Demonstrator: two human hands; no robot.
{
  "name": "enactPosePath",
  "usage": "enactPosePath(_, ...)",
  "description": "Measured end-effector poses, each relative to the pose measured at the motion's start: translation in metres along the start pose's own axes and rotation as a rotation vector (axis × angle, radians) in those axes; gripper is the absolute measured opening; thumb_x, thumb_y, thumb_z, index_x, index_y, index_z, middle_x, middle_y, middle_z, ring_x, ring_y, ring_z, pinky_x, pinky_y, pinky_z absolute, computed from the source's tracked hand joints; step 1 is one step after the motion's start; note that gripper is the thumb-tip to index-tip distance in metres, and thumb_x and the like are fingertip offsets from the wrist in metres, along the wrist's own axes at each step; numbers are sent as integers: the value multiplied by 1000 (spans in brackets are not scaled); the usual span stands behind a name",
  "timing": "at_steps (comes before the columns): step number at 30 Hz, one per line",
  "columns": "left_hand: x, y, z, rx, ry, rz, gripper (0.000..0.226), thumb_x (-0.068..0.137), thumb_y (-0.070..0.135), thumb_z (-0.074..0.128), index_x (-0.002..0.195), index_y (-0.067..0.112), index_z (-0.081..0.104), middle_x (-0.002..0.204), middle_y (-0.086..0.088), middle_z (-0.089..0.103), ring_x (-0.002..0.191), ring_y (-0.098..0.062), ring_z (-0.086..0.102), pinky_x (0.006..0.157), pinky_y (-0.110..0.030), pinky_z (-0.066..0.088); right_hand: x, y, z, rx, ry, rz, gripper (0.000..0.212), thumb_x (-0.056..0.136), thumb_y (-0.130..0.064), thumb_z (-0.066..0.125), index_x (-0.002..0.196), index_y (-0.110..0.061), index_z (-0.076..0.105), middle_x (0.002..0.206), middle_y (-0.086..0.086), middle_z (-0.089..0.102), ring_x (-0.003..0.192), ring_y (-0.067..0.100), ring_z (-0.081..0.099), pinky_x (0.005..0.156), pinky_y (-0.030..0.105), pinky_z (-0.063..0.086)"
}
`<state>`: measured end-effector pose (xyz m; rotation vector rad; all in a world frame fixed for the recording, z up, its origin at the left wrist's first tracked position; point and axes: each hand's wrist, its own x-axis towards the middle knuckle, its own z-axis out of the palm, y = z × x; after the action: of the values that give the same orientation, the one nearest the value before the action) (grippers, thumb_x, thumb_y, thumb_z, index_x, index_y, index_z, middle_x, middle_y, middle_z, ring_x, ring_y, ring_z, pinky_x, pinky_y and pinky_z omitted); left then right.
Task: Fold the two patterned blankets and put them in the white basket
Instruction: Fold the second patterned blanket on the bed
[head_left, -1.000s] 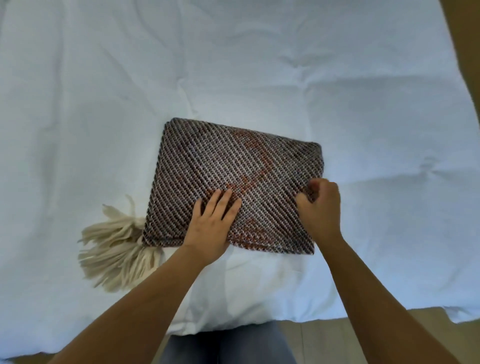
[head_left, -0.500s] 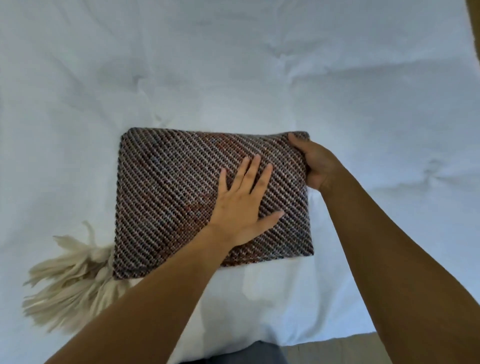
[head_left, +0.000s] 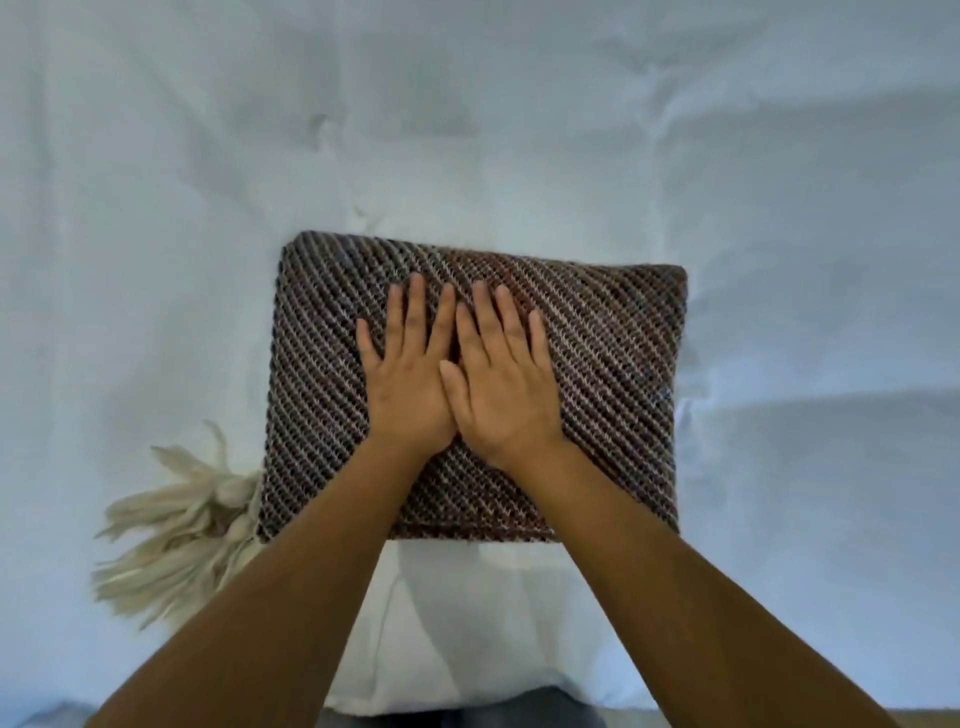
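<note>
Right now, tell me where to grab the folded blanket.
Likely best: left hand under the left edge of the folded blanket, right hand under its right; it lies flat in thick layers. Mind the fringe at its near-left corner.

The right hand (head_left: 506, 384) has released the upper right corner of the folded blanket (head_left: 597, 374) and now lies flat at frame centre, touching the left hand (head_left: 408, 379), which has shifted slightly left.

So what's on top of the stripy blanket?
Both hands: the left hand and right hand lie flat, side by side, on the folded blanket. The weave under their palms is covered, so it cannot be seen.
</note>
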<state>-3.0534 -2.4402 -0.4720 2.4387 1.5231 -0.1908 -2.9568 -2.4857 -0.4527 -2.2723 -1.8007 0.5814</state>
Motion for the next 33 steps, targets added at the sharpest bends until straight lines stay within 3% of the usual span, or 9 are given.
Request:
enactPosePath(5,0,-42,7,-37,-59,-104,64,93,48,12,149,20,0,158,-7,1,145,-21,-3,113,-40,-10,-3,70,12,-182,-46,108,62,96,-49,17,142,-23,-15,152,0,-17,140,12,-17,106,28,-29)
enactPosePath(11,-8,-32,-4,-100,-18,-211,68,94,52,17,148,18,-7,157,-6,-9,143,-19,-15,109,-43,-17,-1,58,2,-151,-49,327,68,95,-50,12,147,-12,-7,158,9,-9,143,18,-14,112,37,-20)
enactPosePath(13,-36,-31,1,-130,9,-206,68,92,54,19,147,20,-4,154,-3,-8,141,-17,-12,110,-45,-13,-9,22,6,-87,27,235,69,94,-50,18,148,-9,3,156,8,-2,143,19,-6,113,38,-15)
enactPosePath(17,-91,-67,21,-109,-107,-330,71,85,57,16,143,21,-2,156,-12,5,144,-28,5,113,-51,2,-61,-15,36,-191,-142,-121,65,88,-47,33,142,-11,32,149,9,34,138,24,31,113,47,23)
enactPosePath(24,-82,-95,13,-235,-146,-369,87,79,70,19,147,23,-10,157,-16,2,145,-29,2,115,-48,5,-84,54,14,-236,-171,106,70,94,-55,10,140,-10,37,145,23,36,132,41,37,105,56,18)
enactPosePath(26,-63,-96,2,-457,-93,-446,98,75,73,39,149,21,2,155,-17,16,142,-31,16,115,-50,18,-75,53,8,-157,-52,195,70,88,-60,26,143,-18,34,151,22,27,139,40,24,109,54,10)
enactPosePath(28,-40,-98,-11,-670,-27,-550,103,61,75,60,140,18,27,142,-12,42,129,-30,41,107,-47,35,-63,57,0,31,104,472,80,78,-64,43,146,-27,23,155,17,17,142,36,14,111,53,6)
enactPosePath(30,-23,-103,-21,-766,-77,-630,103,50,72,71,131,17,40,132,-8,52,117,-27,52,100,-37,40,-55,64,-10,358,197,758,94,71,-61,64,146,-30,16,153,10,24,139,32,24,112,54,20)
enactPosePath(33,-13,-114,-30,-874,-362,-578,103,47,63,75,134,19,40,135,-5,52,111,-20,54,99,-34,40,-58,74,-18,651,145,895,94,63,-53,76,138,-24,27,140,6,46,125,29,46,106,48,38)
